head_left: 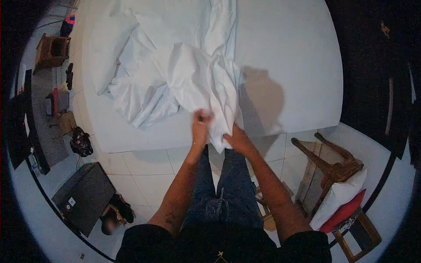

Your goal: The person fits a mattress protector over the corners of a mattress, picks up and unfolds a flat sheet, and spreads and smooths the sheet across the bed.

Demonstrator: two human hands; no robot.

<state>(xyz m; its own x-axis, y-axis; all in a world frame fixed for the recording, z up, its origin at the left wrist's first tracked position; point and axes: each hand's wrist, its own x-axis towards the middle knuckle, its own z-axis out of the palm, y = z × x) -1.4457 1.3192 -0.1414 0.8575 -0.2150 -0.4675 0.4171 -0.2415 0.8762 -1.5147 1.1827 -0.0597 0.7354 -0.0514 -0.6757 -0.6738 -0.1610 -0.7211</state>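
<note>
Nearest me, below the forearms, I see the jeans (219, 197) of the person wearing my camera, standing on the tiled floor (147, 188) right at the edge of the bed (302, 74). Just ahead are both hands. The right hand (237, 141) has closed on the lower end of a white cloth (188, 72), pinching it close to a hanging point that dips past the bed's edge. The left hand (201, 122) is at the cloth's other side with its fingers curled; it is blurred, and I cannot tell whether it grips the fabric or only brushes it.

From the hands, the cloth runs away from me up the bed, its near part lifted and gathered into long folds. How far along things are, as I judge it: one end is in hand, but little of the cloth lies flat. To the left of the raised part it is crumpled into a loose heap, and farther up it lies in broad, uneven folds. I see no finished fold or squared edge. On the right, the bed's pale surface is smooth, with only a shadow (263, 94) across it. The straightening out of the bunched part, if that is wanted, looks mostly undone.

Farther left on the bed is a plump white shape (107, 61), perhaps a pillow. Off to the right, a wooden chair (335, 173) carries a white cushion (340, 197).
</note>
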